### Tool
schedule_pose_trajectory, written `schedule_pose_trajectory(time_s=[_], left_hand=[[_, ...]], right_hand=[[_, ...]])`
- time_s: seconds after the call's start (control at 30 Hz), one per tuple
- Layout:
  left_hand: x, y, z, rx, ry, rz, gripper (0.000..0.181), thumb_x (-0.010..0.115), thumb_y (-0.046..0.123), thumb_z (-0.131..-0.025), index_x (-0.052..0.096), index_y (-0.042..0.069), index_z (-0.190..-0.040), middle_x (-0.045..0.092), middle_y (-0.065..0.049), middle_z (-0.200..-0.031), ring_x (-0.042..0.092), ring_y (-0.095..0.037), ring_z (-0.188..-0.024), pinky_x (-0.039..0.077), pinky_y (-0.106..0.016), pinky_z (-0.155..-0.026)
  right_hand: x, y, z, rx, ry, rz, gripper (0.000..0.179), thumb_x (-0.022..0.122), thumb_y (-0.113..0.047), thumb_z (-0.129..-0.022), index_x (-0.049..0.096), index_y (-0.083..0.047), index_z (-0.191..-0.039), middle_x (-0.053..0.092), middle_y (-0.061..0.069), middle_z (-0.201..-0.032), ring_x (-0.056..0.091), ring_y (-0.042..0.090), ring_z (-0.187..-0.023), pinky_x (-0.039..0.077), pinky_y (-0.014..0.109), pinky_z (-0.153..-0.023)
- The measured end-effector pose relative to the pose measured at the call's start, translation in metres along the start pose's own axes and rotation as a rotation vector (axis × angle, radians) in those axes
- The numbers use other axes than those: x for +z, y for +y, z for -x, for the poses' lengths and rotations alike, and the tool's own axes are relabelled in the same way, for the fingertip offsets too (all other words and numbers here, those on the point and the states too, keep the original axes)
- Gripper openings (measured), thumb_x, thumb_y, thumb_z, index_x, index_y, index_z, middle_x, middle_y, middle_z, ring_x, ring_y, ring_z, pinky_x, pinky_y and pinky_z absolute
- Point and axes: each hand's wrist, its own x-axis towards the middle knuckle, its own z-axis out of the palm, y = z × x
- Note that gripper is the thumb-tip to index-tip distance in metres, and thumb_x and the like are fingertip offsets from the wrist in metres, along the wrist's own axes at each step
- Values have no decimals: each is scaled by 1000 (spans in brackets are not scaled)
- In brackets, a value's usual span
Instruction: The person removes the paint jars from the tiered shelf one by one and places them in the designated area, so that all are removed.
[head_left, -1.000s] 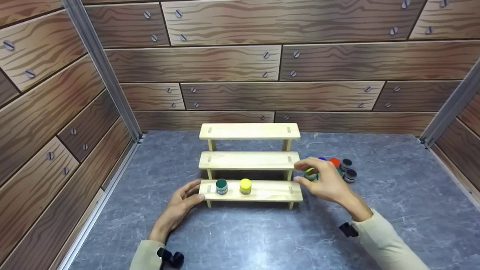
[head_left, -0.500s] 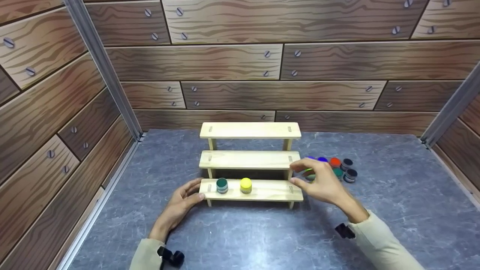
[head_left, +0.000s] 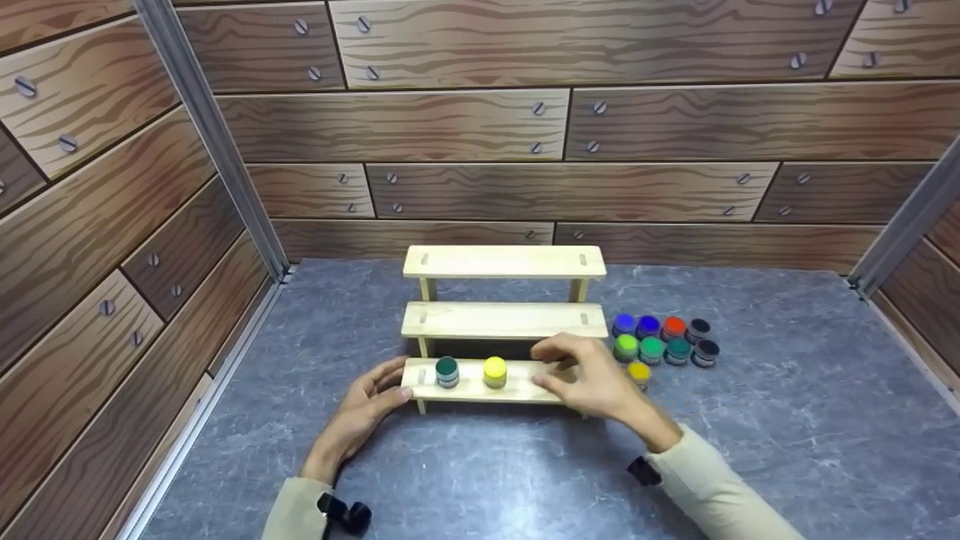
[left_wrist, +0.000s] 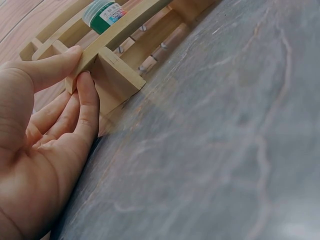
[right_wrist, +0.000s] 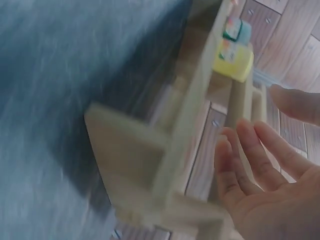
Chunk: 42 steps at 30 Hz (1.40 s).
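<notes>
A three-tier wooden display stand stands on the grey surface. My left hand grips the left end of its lowest step, thumb on top and fingers underneath, as the left wrist view shows. On that step sit a dark green paint jar and a yellow paint jar, both upright. Over the step's right part hovers my right hand, thumb and fingers apart with nothing between them. In the right wrist view its fingertips are a short way from the yellow jar.
Right of the stand is a group of several paint jars, among them a red jar, a light green jar and a black jar. Nearest the stand's front is an amber-yellow jar. Wood-patterned walls enclose the surface.
My right hand has moved left from beside the jar group to over the lowest step, uncovering the jars there. My left hand keeps its grip on the stand.
</notes>
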Motion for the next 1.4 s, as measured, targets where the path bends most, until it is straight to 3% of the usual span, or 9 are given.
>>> schedule_pose_trajectory(time_s=[0.37, 0.83, 1.1, 1.4], left_hand=[[-1, 2, 0, -6, -20, -5, 76, 70, 5, -101, 29, -9, -163, 41, -33, -161, 65, -17, -124, 55, -26, -103], [0, 1, 0, 0, -16, 9, 76, 70, 3, -100, 29, -11, -162, 42, -34, -160, 64, -20, -126, 55, -27, -106], [1, 0, -1, 5, -20, 0, 75, 70, 4, -100, 30, -10, -162, 42, -34, -159, 65, -19, -124, 56, -27, -104], [0, -1, -1, 3, -2, -4, 75, 71, 3, -99, 32, -10, -162, 43, -34, -159, 65, -18, -123, 56, -27, -104]], right_hand=[[38, -4, -14, 42, -33, -54, 34, 84, -7, -88, 75, -1, -120, 77, 11, -110, 76, 26, -97, 65, 37, -88], [52, -9, -19, 74, -6, -71, 34, 87, -13, -90, 75, -4, -120, 77, 7, -107, 74, 19, -89, 64, 30, -80], [51, -10, -18, 57, 19, -83, 30, 88, -11, -89, 77, -5, -116, 77, 7, -105, 75, 20, -88, 65, 32, -78], [26, -12, -12, 73, 53, -76, 29, 89, -13, -88, 77, -7, -115, 79, 6, -107, 77, 22, -93, 66, 39, -84]])
